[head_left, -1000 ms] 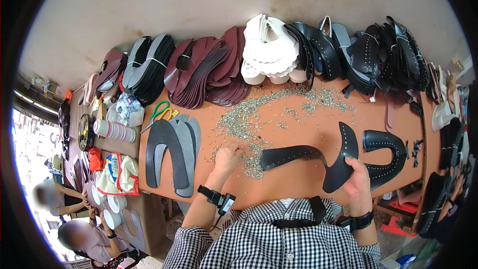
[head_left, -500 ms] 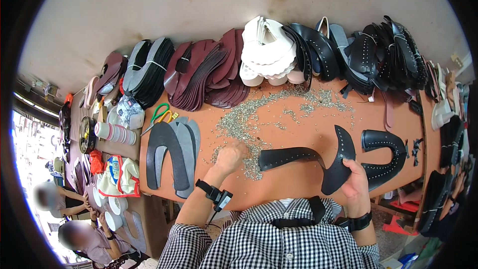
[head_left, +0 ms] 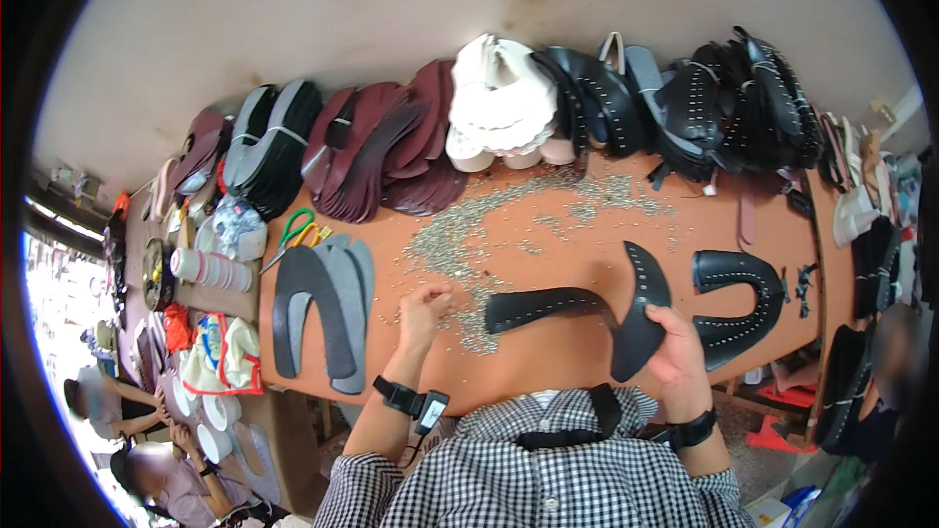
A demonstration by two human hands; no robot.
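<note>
My right hand (head_left: 680, 352) grips one end of a black curved shoe upper (head_left: 641, 332) with a row of small silver studs along its edge. The upper's other arm (head_left: 548, 308) stretches left over the table, towards loose studs. My left hand (head_left: 423, 318) hovers at the left side of the scattered silver studs (head_left: 435, 244). Its thumb and fingertips come together, and anything between them is too small to make out. Right of the held upper lies another black studded upper (head_left: 768, 308), curved like a U.
Grey and black curved pieces (head_left: 323, 313) lie at the left, below green-handled scissors (head_left: 293, 230). Along the wall stand stacks of maroon pieces (head_left: 357, 152), white pieces (head_left: 504, 103) and black studded uppers (head_left: 699, 117). Two people sit at the lower left; another person is at the right edge.
My left hand has drawn back from the studs, slightly left, its fingers now more visible. My right hand keeps its grip on the upper. The whole view has shifted a little.
</note>
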